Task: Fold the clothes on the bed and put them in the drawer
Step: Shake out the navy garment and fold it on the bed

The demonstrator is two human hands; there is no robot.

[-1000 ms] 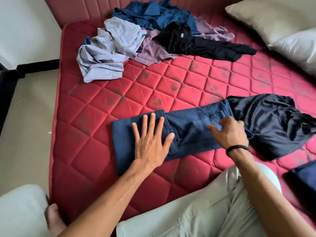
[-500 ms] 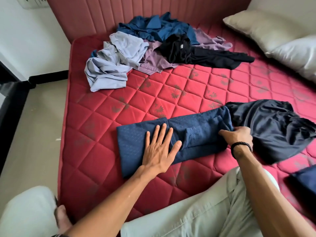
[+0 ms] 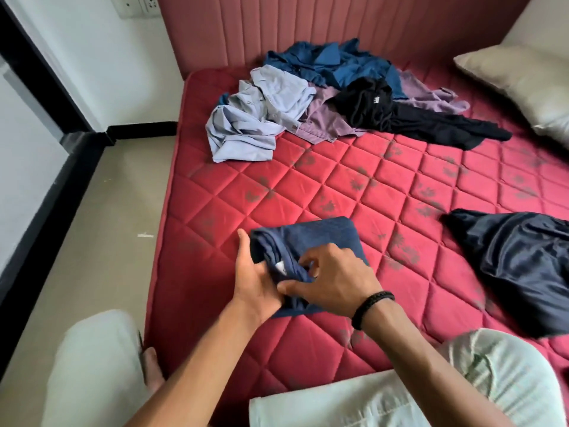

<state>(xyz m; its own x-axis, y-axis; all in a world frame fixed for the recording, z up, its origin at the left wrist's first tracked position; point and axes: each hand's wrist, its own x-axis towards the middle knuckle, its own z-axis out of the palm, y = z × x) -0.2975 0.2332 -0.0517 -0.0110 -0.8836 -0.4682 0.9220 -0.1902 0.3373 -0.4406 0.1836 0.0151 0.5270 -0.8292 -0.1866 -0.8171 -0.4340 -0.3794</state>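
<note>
A navy blue garment, folded into a compact square, lies on the red quilted mattress near its left edge. My left hand grips the garment's left side, thumb up along the fold. My right hand pinches the near layers of the same garment from above. A dark shiny garment lies unfolded to the right. A heap of unfolded clothes in light blue, purple, black and deep blue sits near the headboard. No drawer is in view.
Two pillows lie at the far right by the padded headboard. Bare floor runs along the bed's left side, bounded by a black-trimmed wall. My knees in pale trousers are at the bottom.
The long navy strip has been folded over from right to left into a square. My right hand moved left with the cloth's end, and my left hand went from lying flat to gripping the fold.
</note>
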